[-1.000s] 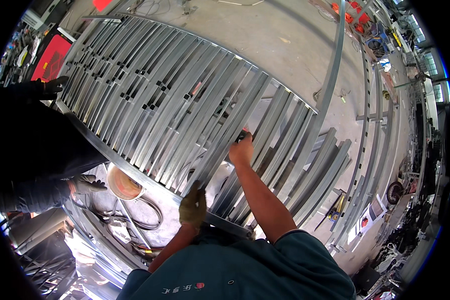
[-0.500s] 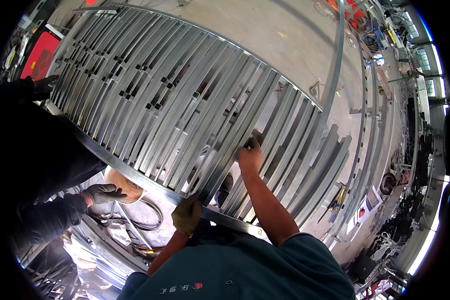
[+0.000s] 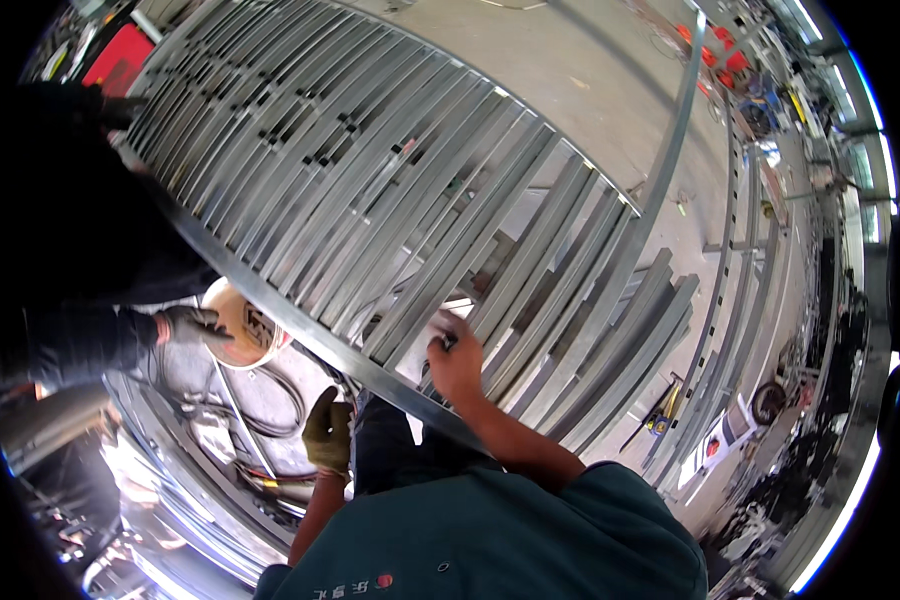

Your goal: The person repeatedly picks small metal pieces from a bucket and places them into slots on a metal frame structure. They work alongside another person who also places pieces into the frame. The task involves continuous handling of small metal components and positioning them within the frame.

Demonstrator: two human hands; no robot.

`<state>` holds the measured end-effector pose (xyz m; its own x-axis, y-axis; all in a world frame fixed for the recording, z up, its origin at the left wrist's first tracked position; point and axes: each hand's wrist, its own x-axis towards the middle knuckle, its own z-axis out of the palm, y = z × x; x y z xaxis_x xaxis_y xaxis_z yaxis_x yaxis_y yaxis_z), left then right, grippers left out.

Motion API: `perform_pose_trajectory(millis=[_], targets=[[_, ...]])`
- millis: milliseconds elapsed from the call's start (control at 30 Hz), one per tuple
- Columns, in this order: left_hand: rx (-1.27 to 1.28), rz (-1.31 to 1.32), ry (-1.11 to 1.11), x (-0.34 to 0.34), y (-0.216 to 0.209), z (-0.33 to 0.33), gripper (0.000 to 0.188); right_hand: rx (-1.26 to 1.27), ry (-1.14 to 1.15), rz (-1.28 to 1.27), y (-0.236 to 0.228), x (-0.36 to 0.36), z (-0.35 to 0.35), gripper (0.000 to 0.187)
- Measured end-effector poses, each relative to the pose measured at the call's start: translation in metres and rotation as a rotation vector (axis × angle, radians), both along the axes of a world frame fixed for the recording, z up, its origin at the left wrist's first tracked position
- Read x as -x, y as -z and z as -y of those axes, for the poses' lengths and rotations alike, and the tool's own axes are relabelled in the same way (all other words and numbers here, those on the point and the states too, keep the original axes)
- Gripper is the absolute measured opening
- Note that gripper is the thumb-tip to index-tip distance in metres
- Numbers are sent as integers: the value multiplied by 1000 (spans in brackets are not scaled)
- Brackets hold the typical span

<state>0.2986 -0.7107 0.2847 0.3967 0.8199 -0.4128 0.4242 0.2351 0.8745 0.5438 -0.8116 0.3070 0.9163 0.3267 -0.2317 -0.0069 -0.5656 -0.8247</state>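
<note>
My left hand point(image 3: 327, 435), in a yellow-green work glove, hangs in the air just off the near rail point(image 3: 360, 372) of a wide metal frame. Its fingers point away from me, apart, with nothing in them. Bare and a little blurred, my right hand point(image 3: 454, 362) is over the near ends of the grey metal bars point(image 3: 445, 250), close to that rail. Its fingers are curled; a dark spot shows among them, too small to name. The bars lie side by side across the frame, with small black-ended stubs between several of them.
To my left a co-worker's gloved hand point(image 3: 190, 326) is at a white bucket point(image 3: 238, 325). Hoses point(image 3: 270, 415) lie on the floor beyond my left hand. Loose grey beams point(image 3: 625, 345) lie to the right, with a yellow-handled tool point(image 3: 662, 420) beside them.
My left hand has come off the near rail and moved left, toward me. My right hand has drawn back along the bars toward the rail. The co-worker's hand has moved to the bucket.
</note>
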Motion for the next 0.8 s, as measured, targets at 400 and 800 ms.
perform_pose_trajectory(millis=[400,800], targets=[[566,-246,-730,244,65,160,42,90,-639,-1052,46,196,84,35],[754,-453,-555,409,222,301,58,680,-1118,12,205,278,164,37]])
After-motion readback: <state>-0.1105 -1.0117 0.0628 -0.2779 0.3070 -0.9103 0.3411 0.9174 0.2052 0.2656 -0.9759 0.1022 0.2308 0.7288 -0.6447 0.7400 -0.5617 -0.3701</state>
